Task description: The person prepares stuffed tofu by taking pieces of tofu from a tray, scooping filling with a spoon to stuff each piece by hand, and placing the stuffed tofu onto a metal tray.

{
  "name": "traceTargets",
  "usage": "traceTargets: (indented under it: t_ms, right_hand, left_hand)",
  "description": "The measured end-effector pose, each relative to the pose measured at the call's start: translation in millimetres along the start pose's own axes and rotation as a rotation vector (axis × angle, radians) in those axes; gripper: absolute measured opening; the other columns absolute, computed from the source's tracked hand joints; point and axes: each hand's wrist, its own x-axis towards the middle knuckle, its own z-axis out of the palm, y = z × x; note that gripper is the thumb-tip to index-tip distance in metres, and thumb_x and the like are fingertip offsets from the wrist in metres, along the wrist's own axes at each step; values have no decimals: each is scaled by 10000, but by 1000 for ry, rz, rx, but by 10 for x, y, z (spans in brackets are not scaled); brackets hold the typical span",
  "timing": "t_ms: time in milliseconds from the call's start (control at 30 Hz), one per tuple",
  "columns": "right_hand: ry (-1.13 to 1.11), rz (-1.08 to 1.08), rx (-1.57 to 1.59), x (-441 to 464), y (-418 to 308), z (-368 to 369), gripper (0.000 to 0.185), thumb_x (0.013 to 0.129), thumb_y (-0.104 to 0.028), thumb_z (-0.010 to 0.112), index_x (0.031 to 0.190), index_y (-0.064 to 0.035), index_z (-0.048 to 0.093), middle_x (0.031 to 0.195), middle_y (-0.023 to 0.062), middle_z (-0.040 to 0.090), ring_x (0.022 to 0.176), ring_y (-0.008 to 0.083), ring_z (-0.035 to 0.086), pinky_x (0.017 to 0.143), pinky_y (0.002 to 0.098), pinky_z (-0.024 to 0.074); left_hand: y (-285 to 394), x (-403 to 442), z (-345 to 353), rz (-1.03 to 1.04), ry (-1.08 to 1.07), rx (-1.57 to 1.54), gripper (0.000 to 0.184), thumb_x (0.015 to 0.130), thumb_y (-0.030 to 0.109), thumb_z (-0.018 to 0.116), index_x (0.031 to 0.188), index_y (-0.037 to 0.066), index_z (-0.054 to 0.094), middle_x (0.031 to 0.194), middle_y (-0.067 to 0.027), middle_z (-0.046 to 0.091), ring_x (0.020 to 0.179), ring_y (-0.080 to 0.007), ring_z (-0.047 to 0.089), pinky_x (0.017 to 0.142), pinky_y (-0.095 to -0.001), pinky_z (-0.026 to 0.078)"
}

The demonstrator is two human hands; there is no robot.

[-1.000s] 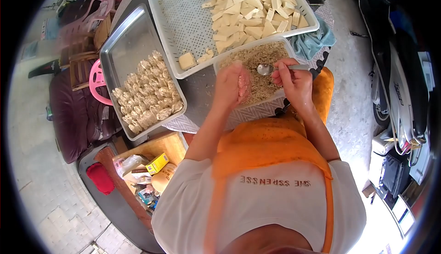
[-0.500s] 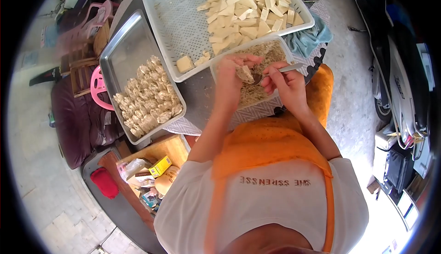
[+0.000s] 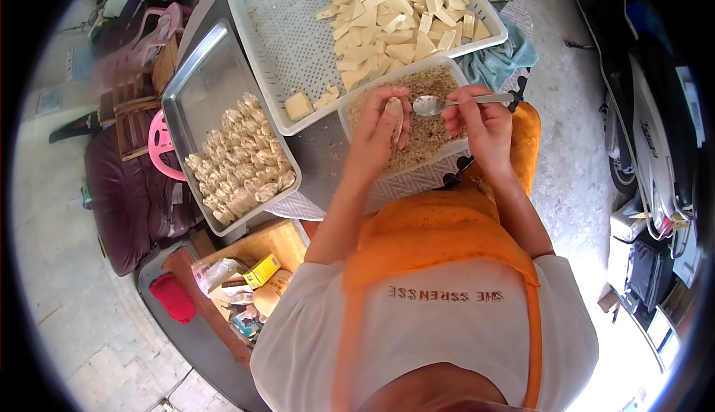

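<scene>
My left hand (image 3: 380,131) is closed around a pale tofu piece (image 3: 397,118), its fingers curled over most of it. In my right hand (image 3: 482,125) is a metal spoon (image 3: 427,105), pinched by the handle, with the bowl pointing at the left hand and a little apart from it. Both hands are above a white plastic tub (image 3: 345,118) of brownish, crumbly filling (image 3: 424,148). Behind it, a white perforated basket (image 3: 279,47) holds a heap of cut tofu pieces (image 3: 387,25), with one lone block (image 3: 299,106) at its near corner.
A metal tray (image 3: 201,69) on the left carries rows of filled tofu pieces (image 3: 242,163). A blue cloth (image 3: 497,58) lies right of the basket. Below the tray stands an open wooden drawer (image 3: 287,241) of small packages. A pink chair (image 3: 159,144) is beside the tray.
The spoon has drawn back to the right, away from the tofu piece. My left hand has turned and closed more around the piece.
</scene>
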Motion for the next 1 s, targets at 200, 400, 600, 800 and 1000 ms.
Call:
traceTargets:
  t_ms: [200,400,600,800,1000]
  right_hand:
    - [-34,-53,-183,-1,83,39,170,923,-75,529,884,71,607,742,52,625,625,93,611,562,214,503]
    - [-27,-66,-200,-3,98,74,157,923,-80,535,907,57,609,736,59,632,627,90,614,561,209,508]
    - [-12,-74,-224,-28,156,68,174,936,-114,535,953,37,618,702,55,639,594,84,599,550,204,494]
    - [-35,-120,-283,-35,142,86,160,941,-89,511,929,42,601,696,60,621,573,89,585,538,205,492]
    - [-53,-130,-314,-57,136,84,161,940,-89,509,915,43,597,705,61,619,578,92,582,540,214,495]
  left_hand:
    - [-28,31,26,-37,73,-155,264,976,259,400,1087,52,519,783,-49,503,679,-125,474,544,-245,411]
    - [-183,43,-195,-167,-54,-520,245,949,240,410,859,53,540,649,-27,464,516,-126,420,421,-249,354]
    - [83,-76,-11,-139,93,227,294,924,176,391,672,64,494,524,-12,446,405,-100,415,369,-239,341]
    - [186,-119,-389,65,288,-87,383,970,243,349,665,63,495,554,-30,495,478,-111,457,457,-228,385]
    - [640,29,-2135,221,627,395,151,948,175,457,984,51,536,775,-63,584,739,-174,598,656,-302,487]
